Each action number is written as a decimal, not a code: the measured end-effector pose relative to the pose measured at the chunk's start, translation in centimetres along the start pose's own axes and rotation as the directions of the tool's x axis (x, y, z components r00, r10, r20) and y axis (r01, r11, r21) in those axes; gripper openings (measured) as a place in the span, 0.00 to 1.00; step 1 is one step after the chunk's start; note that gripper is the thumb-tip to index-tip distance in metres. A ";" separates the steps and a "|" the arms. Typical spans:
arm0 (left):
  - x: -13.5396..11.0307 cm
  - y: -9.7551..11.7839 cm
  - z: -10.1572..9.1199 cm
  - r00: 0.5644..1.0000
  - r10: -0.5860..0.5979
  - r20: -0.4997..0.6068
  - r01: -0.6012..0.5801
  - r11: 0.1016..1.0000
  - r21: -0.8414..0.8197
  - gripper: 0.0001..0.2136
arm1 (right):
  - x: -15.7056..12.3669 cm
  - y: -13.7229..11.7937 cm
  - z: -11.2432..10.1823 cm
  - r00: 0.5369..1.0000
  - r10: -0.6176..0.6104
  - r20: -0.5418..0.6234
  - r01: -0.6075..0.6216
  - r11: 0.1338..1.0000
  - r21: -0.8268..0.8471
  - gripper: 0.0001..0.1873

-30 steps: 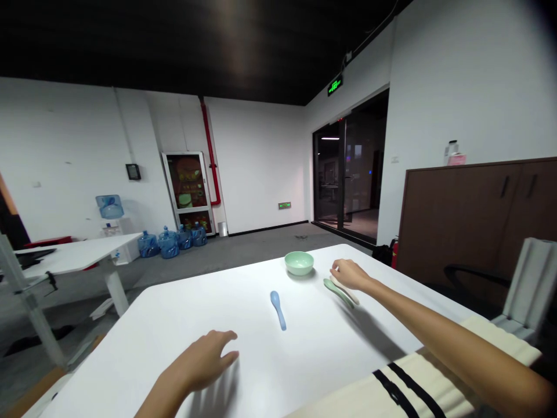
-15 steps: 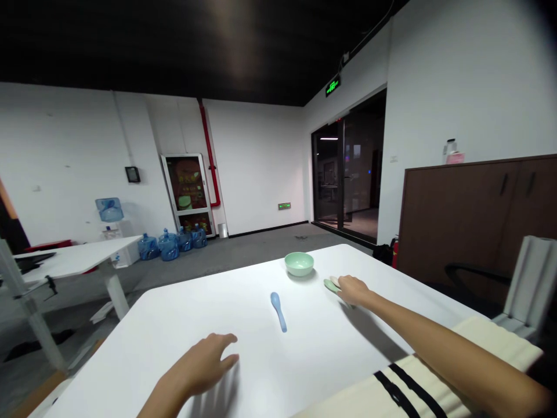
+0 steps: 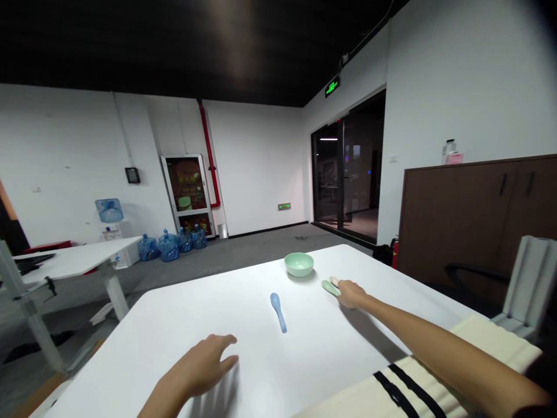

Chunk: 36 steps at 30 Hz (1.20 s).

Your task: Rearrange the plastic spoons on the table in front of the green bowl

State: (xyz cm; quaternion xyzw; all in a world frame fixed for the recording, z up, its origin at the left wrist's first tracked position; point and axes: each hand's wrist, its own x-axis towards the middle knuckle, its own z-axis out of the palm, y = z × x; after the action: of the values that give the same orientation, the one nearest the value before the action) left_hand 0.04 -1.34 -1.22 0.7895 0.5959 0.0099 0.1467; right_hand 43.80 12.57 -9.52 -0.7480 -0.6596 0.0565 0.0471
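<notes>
A mint green bowl (image 3: 299, 263) sits at the far side of the white table (image 3: 243, 325). A blue spoon (image 3: 278, 310) lies in the middle, apart from both hands. My right hand (image 3: 351, 293) is stretched out to the right of the bowl, its fingers closed down over the handles of a green spoon (image 3: 328, 285) and a cream spoon (image 3: 334, 281); only the spoon heads show. My left hand (image 3: 203, 363) rests flat on the near table top with fingers apart, holding nothing.
A cream cloth with black stripes (image 3: 413, 383) lies at the near right edge. A dark cabinet (image 3: 474, 215) and a chair (image 3: 517, 284) stand to the right. Another white desk (image 3: 73, 255), a water dispenser (image 3: 109, 216) and several water jugs (image 3: 169, 241) are at the left back.
My right hand has drawn back along the two spoons from their heads and closed over the handles. The left hand, bowl and blue spoon have stayed put.
</notes>
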 end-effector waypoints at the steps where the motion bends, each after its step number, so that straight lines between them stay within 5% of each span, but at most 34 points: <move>1: -0.1 0.1 -0.1 1.000 -0.001 0.003 0.001 1.000 0.001 0.26 | -0.1 -0.2 0.0 1.000 -0.002 -0.004 0.002 1.000 0.020 0.29; 9: 0.0 0.1 -0.1 1.000 -0.005 0.006 0.005 1.000 -0.008 0.26 | -1.3 -3.4 0.5 0.997 -0.077 -0.003 0.077 0.989 0.124 0.15; 24: 0.1 -0.3 0.1 1.000 -0.011 0.006 0.011 1.000 -0.011 0.26 | -2.0 -4.3 0.7 0.994 -0.103 -0.032 0.107 0.984 0.143 0.15; 32: 0.1 -0.3 0.1 1.000 0.005 -0.011 -0.005 1.000 -0.014 0.27 | -3.3 -5.0 -3.6 0.979 -0.133 -0.152 0.157 0.975 0.155 0.21; 36: 0.0 0.1 0.0 1.000 0.013 -0.005 -0.013 1.000 -0.014 0.27 | -5.0 -5.1 -6.2 0.932 -0.272 -0.241 0.318 0.931 0.178 0.27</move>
State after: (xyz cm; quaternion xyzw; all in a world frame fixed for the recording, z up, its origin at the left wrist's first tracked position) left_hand 0.10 -1.39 -1.21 0.7925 0.5908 0.0169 0.1505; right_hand 39.14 8.30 -2.49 -0.6320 -0.7462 0.0393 0.2055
